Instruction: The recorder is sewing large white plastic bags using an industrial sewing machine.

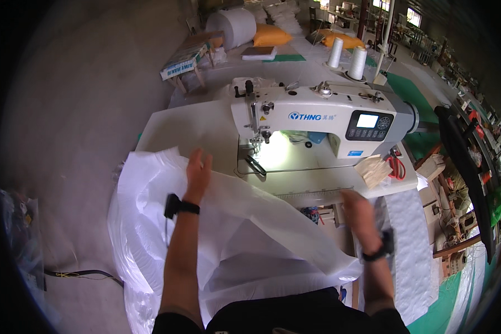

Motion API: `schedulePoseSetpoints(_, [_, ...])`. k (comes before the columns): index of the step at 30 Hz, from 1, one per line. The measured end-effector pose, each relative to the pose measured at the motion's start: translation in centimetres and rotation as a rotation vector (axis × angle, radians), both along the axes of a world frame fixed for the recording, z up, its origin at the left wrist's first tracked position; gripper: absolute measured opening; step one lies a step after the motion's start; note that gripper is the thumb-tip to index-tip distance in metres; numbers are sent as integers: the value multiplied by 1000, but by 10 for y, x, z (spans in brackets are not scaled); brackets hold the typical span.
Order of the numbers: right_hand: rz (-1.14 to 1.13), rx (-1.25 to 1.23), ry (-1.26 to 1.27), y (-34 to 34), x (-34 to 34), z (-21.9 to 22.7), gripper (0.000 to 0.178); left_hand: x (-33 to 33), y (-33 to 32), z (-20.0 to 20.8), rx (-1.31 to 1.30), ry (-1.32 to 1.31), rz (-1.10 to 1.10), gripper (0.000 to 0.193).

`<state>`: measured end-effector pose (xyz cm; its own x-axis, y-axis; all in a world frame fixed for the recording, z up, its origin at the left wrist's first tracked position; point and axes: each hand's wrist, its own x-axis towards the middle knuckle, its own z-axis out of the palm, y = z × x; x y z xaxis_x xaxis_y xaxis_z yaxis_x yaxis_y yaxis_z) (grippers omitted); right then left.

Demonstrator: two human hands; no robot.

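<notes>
A large, thin white sheet [261, 220] drapes over the left front of the sewing machine table and down across my lap. My left hand [198, 177] lies on its upper part, fingers stretched out and a little apart. To the right, my right hand [358, 216] is smeared by motion just off the table's front edge, so its fingers are unclear. The white sewing machine [312, 114] stands behind the sheet with its work light on. Near its needle lie black thread snips [255, 165], apart from both hands.
A ruler strip [312, 196] runs along the table's front edge. Red-handled scissors [395, 168] and a tan cloth piece [373, 171] lie at the right. Two white thread cones [357, 63] stand behind the machine. A quilted white strip [409, 250] hangs at my right. Further back is a big white roll [232, 29].
</notes>
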<state>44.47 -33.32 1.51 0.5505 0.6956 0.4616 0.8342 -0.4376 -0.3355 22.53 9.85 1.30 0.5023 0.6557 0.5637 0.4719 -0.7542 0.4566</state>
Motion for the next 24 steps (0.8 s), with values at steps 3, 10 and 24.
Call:
schedulePoseSetpoints(3, [262,140,-73,143,-31,8,6,-3,-61,25,-3,-295,-188,36])
schedulePoseSetpoints(10, [188,-93,-153,254,-59,-16,21,-111,-128,65,121,27,-246,13])
schedulePoseSetpoints(24, [460,-79,3,119,-91,47,80,-174,2,-2,170,70,305,40])
